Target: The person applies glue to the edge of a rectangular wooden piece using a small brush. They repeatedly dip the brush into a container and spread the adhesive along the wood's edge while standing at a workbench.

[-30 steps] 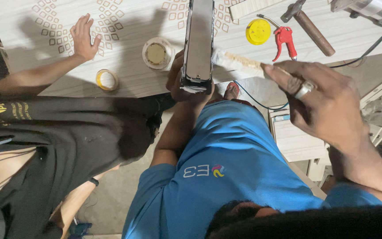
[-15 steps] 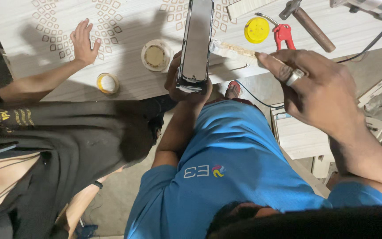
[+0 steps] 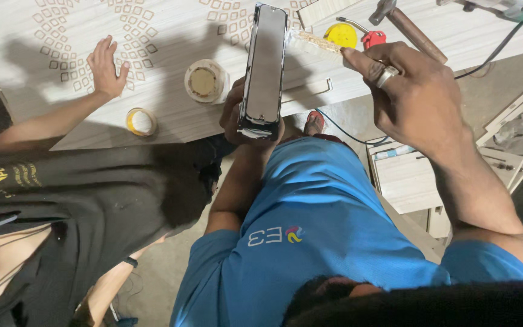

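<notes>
Head view: left hand (image 3: pixel 237 115) grips dark panel (image 3: pixel 266 63) from below.

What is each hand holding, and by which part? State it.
Left hand grips the long glossy dark panel by its near bottom end. Right hand pinches a pale thin wooden strip at its near end.

Pale wood-grain bench (image 3: pixel 171 36) with cut-out square patterns; on it lie a roll of tape (image 3: pixel 204 81) with a brown core, a smaller yellow-rimmed roll (image 3: pixel 141 121) near the edge, a yellow disc (image 3: pixel 341 35), a red-handled tool (image 3: pixel 373 39), a hammer (image 3: pixel 408 27); a co-worker's hand (image 3: pixel 105 68) rests flat.
</notes>
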